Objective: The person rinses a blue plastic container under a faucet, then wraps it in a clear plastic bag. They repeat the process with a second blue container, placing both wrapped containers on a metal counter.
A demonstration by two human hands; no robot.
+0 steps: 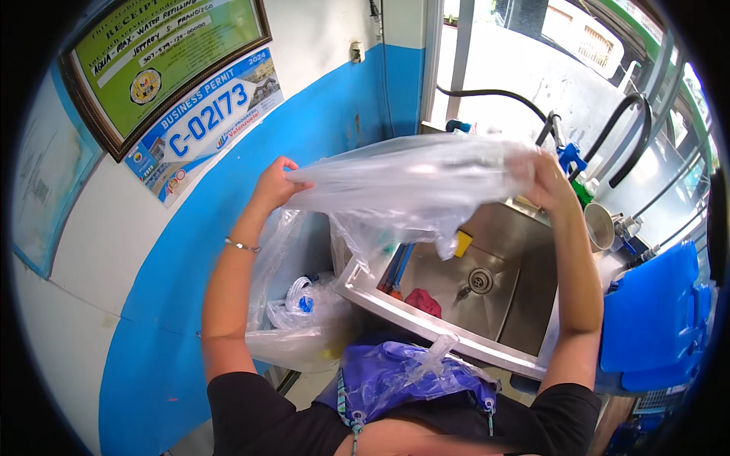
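A clear plastic bag (399,176) is stretched sideways between my two raised hands, above the stainless steel sink (502,308). My left hand (279,185) pinches its left end between thumb and fingers. At the other end, my right hand (539,176) grips the plastic, its fingers blurred and partly covered by it. Below my left hand hangs more clear plastic, with a white coiled item and a blue piece (305,303) in it. A yellow sponge (463,244) and a red cloth (423,303) lie in the sink.
A black hose (644,108) arches behind the sink, near a blue spray handle (570,157). To the right are a whitish cup (599,227) and large blue plastic containers (656,319). Framed and printed notices hang on the blue and white wall (188,256) at left.
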